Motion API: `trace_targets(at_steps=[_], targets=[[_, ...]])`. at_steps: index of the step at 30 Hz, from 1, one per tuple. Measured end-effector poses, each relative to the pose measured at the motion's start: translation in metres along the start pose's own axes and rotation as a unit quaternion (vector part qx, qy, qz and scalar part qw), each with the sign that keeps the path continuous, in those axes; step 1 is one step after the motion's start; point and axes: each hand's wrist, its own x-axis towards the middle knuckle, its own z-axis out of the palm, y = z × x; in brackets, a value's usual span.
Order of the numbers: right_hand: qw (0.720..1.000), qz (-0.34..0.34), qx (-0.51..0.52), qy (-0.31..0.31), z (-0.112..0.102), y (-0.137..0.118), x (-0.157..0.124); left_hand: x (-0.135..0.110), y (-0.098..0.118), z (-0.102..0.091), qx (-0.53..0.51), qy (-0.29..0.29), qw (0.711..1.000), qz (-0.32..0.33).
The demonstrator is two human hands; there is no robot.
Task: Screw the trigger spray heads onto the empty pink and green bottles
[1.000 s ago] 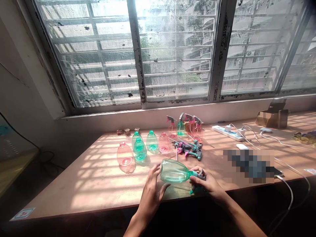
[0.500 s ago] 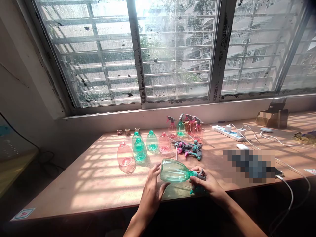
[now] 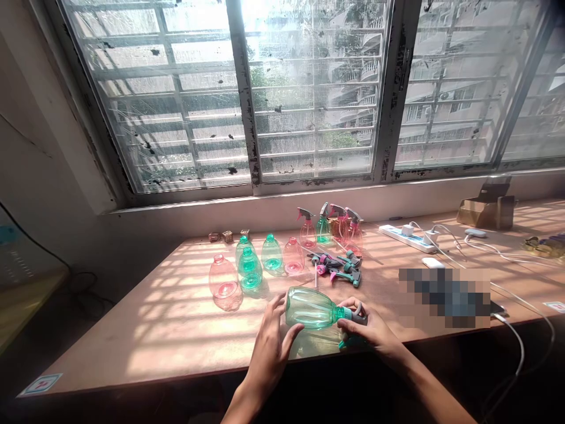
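A green spray bottle (image 3: pixel 311 307) lies sideways in the air over the table's front edge, its grey and teal spray head (image 3: pixel 352 315) pointing right. My right hand (image 3: pixel 375 330) is closed around that head and the neck. At the bottle's base, my left hand (image 3: pixel 270 341) curls round it, thumb on the near lower side and fingers by the base end. Behind my hands stand headless bottles: pink ones (image 3: pixel 223 280) and green ones (image 3: pixel 250 272). A pile of loose spray heads (image 3: pixel 338 265) lies to the right of them.
Several bottles with heads fitted (image 3: pixel 324 227) stand by the wall below the window. A power strip (image 3: pixel 408 238) with cables, a white mouse (image 3: pixel 432 262), a blurred dark object (image 3: pixel 450 299) and an open cardboard box (image 3: pixel 488 209) occupy the table's right side.
The bottle has tipped slightly, its base a little lower, and its reflections have shifted. My left thumb has moved up against its lower side. My right hand keeps hold of the head.
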Motion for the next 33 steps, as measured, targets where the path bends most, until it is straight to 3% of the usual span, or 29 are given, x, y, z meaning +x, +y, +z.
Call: trace_targets(at_steps=[6,15,27,33], targets=[[1.000,-0.014,0.014,-0.009,-0.0042,0.0031,0.0044,-0.0015,0.0000,-0.0002,0.010,-0.003,1.000,0.027],[1.000,-0.005,-0.009,-0.006,-0.0008,0.0003,0.0000,0.0000,0.0026,-0.0029,0.000,-0.008,1.000,-0.004],[1.000,-0.007,0.006,-0.006,-0.0026,0.0006,0.0026,-0.0004,0.0034,-0.0023,0.006,-0.028,1.000,0.007],[1.000,-0.006,-0.017,-0.011,-0.0029,0.0021,0.0028,0.0003,0.0042,-0.0034,0.009,-0.012,1.000,-0.010]])
